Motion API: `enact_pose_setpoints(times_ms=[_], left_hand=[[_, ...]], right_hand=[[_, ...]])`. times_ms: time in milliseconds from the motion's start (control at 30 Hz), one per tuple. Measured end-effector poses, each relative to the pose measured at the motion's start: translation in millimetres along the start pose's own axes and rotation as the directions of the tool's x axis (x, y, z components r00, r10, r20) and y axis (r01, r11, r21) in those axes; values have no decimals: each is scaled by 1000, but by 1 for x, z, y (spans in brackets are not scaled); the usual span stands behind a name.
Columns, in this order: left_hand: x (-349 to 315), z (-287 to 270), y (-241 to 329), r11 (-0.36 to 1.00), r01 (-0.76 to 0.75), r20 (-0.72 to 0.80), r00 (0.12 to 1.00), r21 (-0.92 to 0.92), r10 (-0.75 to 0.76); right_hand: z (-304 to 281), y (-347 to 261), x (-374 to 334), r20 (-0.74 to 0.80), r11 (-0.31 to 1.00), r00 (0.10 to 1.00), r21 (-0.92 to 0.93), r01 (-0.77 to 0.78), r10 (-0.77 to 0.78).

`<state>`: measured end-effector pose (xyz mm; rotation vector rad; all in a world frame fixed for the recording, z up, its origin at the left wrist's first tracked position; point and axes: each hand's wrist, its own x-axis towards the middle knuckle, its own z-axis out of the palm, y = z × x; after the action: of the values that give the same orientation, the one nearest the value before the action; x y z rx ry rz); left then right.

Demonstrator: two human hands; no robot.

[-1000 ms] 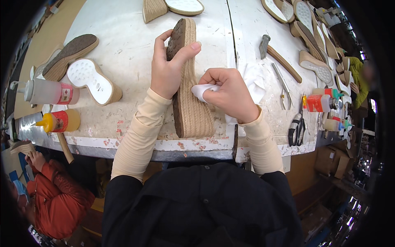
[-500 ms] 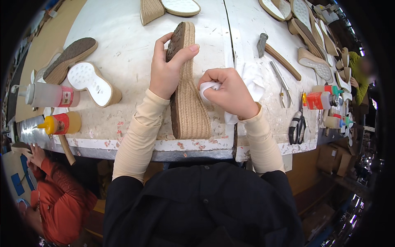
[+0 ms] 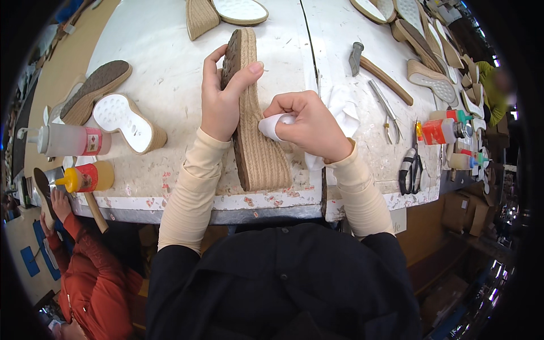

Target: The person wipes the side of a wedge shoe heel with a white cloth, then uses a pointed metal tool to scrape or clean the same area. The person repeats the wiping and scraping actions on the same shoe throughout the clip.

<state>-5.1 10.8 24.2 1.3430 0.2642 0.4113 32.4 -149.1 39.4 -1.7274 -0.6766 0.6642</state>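
A wedge shoe sole [image 3: 262,153] with braided rope-like sides and a dark brown bottom stands on its edge over the near part of the table. My left hand [image 3: 224,93] grips its upper, thinner end, thumb across the braided side and fingers behind the brown face. A white cloth [image 3: 275,126] is bunched in the closed fingers of my right hand [image 3: 309,124], pressed against the braided side around mid-length. More of the cloth hangs behind that hand onto the table.
Left on the table [image 3: 198,164] lie wedge soles [image 3: 131,123], a clear bottle [image 3: 73,141] and a yellow bottle [image 3: 88,177]. To the right are a hammer [image 3: 382,76], pincers [image 3: 386,113], scissors [image 3: 411,170], red-labelled bottles [image 3: 439,131] and more soles. A co-worker in red [image 3: 96,283] sits at lower left.
My right hand and the cloth have shifted left onto the sole's braided side. The sole's upper end tilts slightly left with my left hand. The co-worker in red now holds up a sole.
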Motion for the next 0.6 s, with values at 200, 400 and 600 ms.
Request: enact_pose_setpoints(times_ms=[200,400,600], left_hand=[[1,-1,-1,1000,5,16,1000,7,-5],[1,1,-1,999,15,4,1000,-52,-14],[4,-4,-1,996,-51,-76,996,-78,45]], right_hand=[[-1,4,-1,7,999,999,2,50,-50],[-5,3,-6,-7,989,994,-108,105,-107],[-13,1,-7,-161,999,987,36,7,-1]])
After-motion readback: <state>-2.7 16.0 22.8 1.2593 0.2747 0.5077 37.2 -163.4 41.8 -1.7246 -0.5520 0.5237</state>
